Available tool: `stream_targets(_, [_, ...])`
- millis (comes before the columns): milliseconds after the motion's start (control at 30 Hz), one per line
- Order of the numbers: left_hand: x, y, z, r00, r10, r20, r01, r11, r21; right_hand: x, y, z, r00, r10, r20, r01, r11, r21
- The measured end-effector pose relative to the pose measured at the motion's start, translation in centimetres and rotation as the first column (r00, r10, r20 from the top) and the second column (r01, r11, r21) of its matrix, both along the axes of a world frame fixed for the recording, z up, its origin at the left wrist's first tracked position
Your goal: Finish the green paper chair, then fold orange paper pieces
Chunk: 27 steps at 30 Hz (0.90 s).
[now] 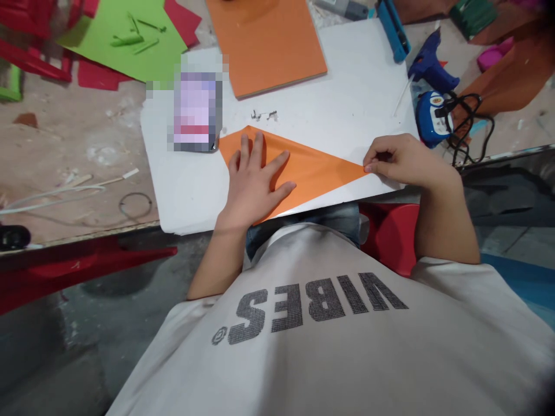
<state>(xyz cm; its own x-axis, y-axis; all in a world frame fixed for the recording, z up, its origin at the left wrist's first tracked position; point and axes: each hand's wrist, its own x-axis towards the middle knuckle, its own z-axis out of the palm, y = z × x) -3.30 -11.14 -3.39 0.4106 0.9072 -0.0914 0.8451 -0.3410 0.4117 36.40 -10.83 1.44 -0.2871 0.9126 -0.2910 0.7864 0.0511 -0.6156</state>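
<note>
A sheet of orange paper (316,170), folded to a long point at the right, lies on the white board (191,202). My left hand (255,182) rests flat on its wide left part with the fingers spread. At the sharp right tip, my right hand (394,159) pinches the paper between thumb and forefinger. The paper's near edge reaches the board's front edge. Just left of the paper is a phone (195,110), its picture blurred out.
Behind the paper lies an orange pad (269,46). A blue cutter (392,32), a glue gun (433,63) and a blue-and-white device (433,118) with a black cord are at right. Green paper (117,40) with scraps lies at back left.
</note>
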Motion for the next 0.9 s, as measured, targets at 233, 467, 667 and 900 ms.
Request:
stream_targets(233, [-0.1, 0.0, -0.4, 1.000, -0.001, 0.028, 0.001, 1.000, 0.014, 0.6, -0.8, 0.9, 1.000, 0.006, -0.010, -0.006, 1.000, 0.027])
stream_targets(467, [0.1, 0.0, 0.0, 1.000, 0.005, -0.008, -0.006, 1.000, -0.004, -0.6, -1.7, 1.9, 0.992, 0.106, 0.071, -0.115, 0.984, 0.138])
stream_targets(667, [0.0, 0.0, -0.1, 1.000, 0.005, 0.012, -0.005, 1.000, 0.002, -4.5, -2.6, 1.8, 0.979, 0.174, 0.103, -0.193, 0.955, 0.224])
stream_targets(900, [0.1, 0.0, 0.2, 1.000, 0.001, -0.001, -0.001, 1.000, -0.010, -4.0, -2.3, -1.5, 0.997, 0.070, -0.024, -0.059, 0.948, 0.314])
